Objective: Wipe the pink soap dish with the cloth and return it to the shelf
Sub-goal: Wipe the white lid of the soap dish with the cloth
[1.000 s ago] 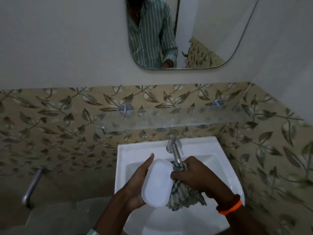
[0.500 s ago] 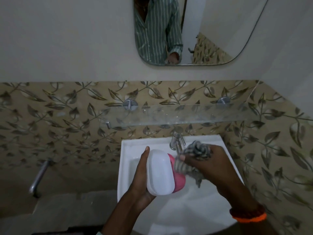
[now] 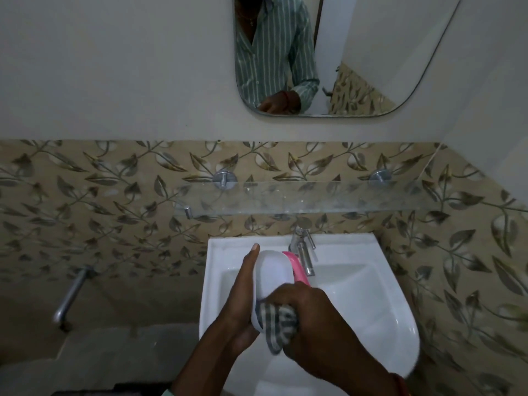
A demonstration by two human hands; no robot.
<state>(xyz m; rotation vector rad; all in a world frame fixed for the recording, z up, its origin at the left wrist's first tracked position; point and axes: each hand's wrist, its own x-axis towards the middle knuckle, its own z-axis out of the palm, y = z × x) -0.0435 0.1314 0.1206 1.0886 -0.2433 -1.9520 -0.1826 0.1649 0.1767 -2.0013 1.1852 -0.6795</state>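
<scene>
On the left, the left hand stays put as the holder, palm and fingers wrapped along the side of the soap dish, index finger stretched up its far edge. The dish sits tilted over the sink, white face towards us, pink edge peeking out on the tap side. And here's the change: the right hand has dropped from the top of the dish, up by the tap, down to its near end, fingers clenched around the striped cloth and pressing it onto the lower face. So the wipe looks to be working end to end, not finished. Above, the glass shelf waits for the dish's return.
</scene>
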